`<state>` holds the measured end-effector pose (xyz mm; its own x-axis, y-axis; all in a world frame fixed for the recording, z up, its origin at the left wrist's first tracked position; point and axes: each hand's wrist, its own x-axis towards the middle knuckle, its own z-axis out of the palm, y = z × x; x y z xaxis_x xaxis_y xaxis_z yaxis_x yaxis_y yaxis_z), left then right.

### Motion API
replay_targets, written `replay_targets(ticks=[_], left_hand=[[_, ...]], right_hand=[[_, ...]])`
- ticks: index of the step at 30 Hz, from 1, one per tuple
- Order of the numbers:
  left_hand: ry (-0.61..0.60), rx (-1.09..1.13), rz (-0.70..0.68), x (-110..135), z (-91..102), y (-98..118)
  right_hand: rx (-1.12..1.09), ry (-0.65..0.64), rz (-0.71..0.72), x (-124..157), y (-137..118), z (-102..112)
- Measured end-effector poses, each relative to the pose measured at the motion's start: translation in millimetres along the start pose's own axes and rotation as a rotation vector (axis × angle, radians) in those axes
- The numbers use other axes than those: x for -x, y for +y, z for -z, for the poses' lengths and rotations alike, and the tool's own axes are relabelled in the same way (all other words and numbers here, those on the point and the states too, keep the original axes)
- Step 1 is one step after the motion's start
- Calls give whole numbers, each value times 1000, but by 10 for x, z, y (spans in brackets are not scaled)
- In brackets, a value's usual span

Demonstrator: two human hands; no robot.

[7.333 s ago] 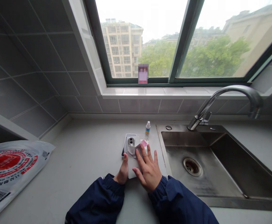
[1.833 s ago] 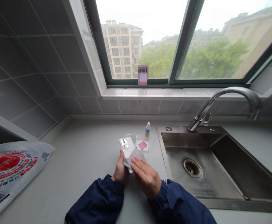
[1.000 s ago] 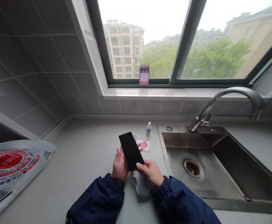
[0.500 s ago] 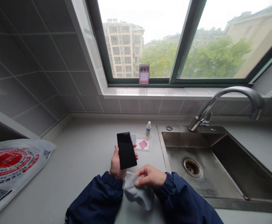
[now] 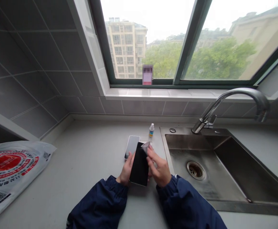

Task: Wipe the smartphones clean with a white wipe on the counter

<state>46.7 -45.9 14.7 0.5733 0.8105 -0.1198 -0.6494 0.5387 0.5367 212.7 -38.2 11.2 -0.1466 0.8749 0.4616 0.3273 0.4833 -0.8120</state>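
Note:
A black phone (image 5: 139, 165) lies screen up, low over the grey counter (image 5: 86, 165). My left hand (image 5: 126, 170) grips its left edge. My right hand (image 5: 158, 167) pinches a grey cloth (image 5: 145, 147) against the phone's top right corner. A second phone (image 5: 131, 145) lies flat on the counter just behind, its pale glass reflecting the sky. A small dropper bottle (image 5: 151, 130) with a blue label stands farther back, beside the sink rim.
A steel sink (image 5: 215, 168) with a curved tap (image 5: 236, 101) fills the right side. A printed plastic bag (image 5: 7, 168) lies at the left edge. A small blurred box (image 5: 147, 74) stands on the window sill. Grey tiled wall closes the left.
The phone was turned from back up to screen up, then lowered toward the counter. My right hand brought the cloth up from below the phone to its top corner.

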Motion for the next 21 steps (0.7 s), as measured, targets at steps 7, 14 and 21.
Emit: replay_targets(ticks=[7, 14, 21], left_hand=[[112, 208, -36, 21, 18, 13], [83, 138, -17, 41, 48, 15], [-76, -30, 134, 49, 62, -28]], right_hand=[[489, -496, 358, 177, -260, -135], [485, -527, 404, 120, -250, -68], [571, -240, 210, -40, 47, 47]])
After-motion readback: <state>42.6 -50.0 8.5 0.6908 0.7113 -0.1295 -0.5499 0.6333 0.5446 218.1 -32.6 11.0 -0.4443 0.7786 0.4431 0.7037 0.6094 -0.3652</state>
